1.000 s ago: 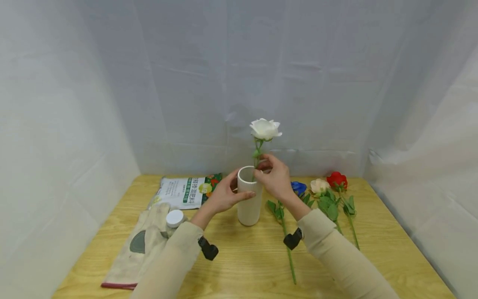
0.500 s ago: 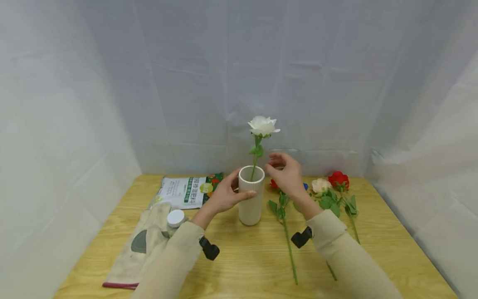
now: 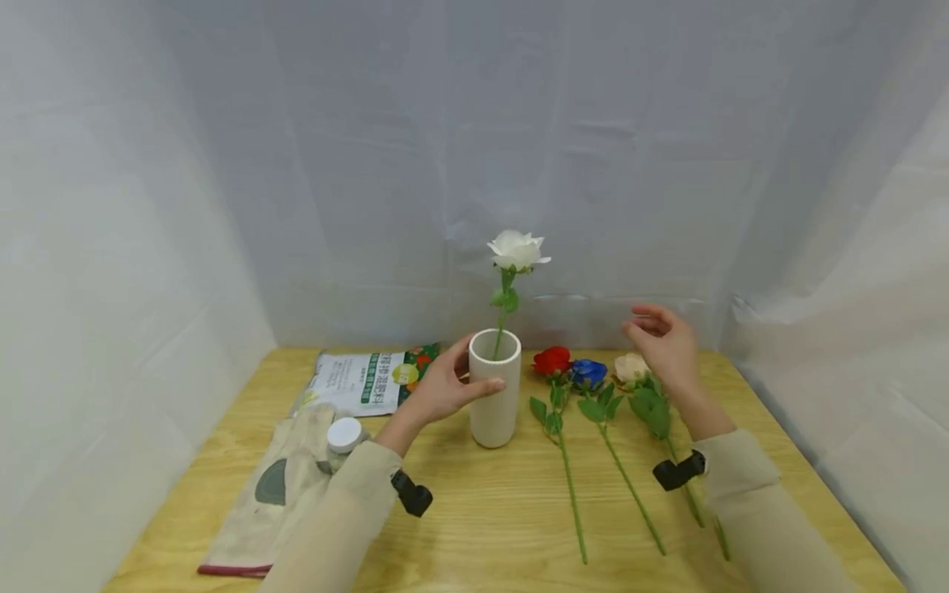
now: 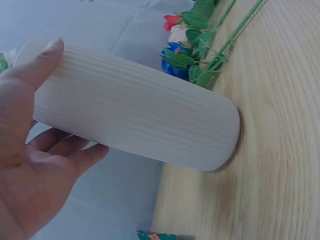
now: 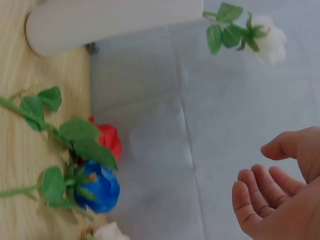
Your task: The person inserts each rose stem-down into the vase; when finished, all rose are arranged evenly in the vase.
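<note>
My left hand [image 3: 443, 387] holds the upper part of a white ribbed vase [image 3: 495, 403], thumb on the near side and fingers behind. The vase stands upright on the table. A white rose [image 3: 516, 250] rises from its mouth, with the lower stem hidden inside. My right hand [image 3: 667, 350] is in the air at the right, fingers loosely bent, holding nothing. Close to it lies a cream rose [image 3: 631, 368]. Between vase and right hand lie a red rose [image 3: 552, 361] and a blue rose [image 3: 589, 373]. Another red rose's bloom is hidden behind the right hand.
On the left of the wooden table [image 3: 474, 527] lie work gloves [image 3: 259, 502], a white-lidded jar [image 3: 345, 434] and a printed fertilizer bag [image 3: 363, 383]. Pale sheeting [image 3: 385, 165] stands behind the table and along both sides.
My right hand has let go of the white rose's stem and moved right, over the flowers lying there. The rose stays standing in the vase. My left hand keeps its hold.
</note>
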Demonstrator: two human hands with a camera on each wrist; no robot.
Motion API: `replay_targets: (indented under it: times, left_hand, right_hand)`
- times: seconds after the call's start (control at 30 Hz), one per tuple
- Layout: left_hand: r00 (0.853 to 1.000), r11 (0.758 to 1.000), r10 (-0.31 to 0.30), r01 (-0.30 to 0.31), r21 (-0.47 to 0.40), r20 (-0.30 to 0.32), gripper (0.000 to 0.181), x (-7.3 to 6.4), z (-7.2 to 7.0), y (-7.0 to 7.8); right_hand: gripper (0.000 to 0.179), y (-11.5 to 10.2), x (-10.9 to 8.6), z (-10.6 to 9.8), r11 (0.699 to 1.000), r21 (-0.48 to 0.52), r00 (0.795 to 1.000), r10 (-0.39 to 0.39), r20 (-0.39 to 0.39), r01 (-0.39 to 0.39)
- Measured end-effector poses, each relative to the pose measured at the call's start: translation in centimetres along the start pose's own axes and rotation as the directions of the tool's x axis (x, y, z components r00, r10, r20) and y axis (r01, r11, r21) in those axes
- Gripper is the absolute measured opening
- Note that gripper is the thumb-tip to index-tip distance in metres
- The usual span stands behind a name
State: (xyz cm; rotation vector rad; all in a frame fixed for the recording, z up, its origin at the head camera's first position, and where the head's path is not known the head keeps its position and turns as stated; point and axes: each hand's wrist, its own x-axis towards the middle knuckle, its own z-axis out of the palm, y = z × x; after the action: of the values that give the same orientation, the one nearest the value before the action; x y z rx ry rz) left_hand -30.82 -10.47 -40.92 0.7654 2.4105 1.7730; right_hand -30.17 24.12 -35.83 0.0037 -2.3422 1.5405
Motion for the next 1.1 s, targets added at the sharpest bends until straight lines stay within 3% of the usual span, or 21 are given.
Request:
replay_targets:
  times: [0.17, 0.33, 0.87, 1.1]
  left_hand:
    - [1.0, 1.0, 0.0, 0.0, 0.008, 0.007, 0.075, 0.0, -0.2, 0.0]
    - [1.0, 0.999, 0.001, -0.001, 0.032, 0.002, 0.076, 0.1, 0.0, 0.0]
    - [1.0, 0.999, -0.004, 0.005, 0.049, -0.019, 0.077, 0.2, 0.3, 0.1]
    - [1.0, 0.999, -0.001, 0.001, 0.042, -0.008, 0.076, 0.2, 0.3, 0.2]
  right_hand:
    - [0.047, 1.9, -0.2, -2.1, 1.0, -0.006, 0.999, 0.018, -0.027, -0.018]
    - [0.051, 3.4, -0.7, -3.6, 0.997, -0.016, 0.997, 0.076, 0.003, -0.076]
    - [0.047, 8.4, -1.9, -6.5, 0.983, 0.023, 0.982, 0.182, -0.046, -0.181]
    - [0.049, 10.7, -3.2, -7.4, 0.974, -0.049, 0.976, 0.219, -0.013, -0.219]
